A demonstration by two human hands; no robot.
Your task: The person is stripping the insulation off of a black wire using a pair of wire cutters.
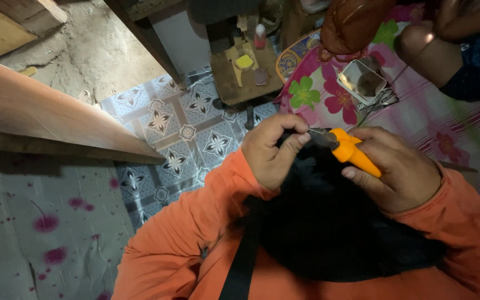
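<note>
Right hand point(404, 169) is wrapped tight around the orange handles of a pair of pliers point(346, 148), the dark metal nose pointing left toward the other hand. Left hand point(273, 150) is pinched closed right at that nose, thumb and fingers gripping the edge of a black bag point(329, 222), so the tool sits squarely between both hands, touching each. The bag rests in the lap, its strap point(244, 261) trailing down over orange sleeves. Beyond lie patterned floor tiles point(187, 133), a floral mat point(429, 119) and a small open metal tin point(362, 82).
</note>
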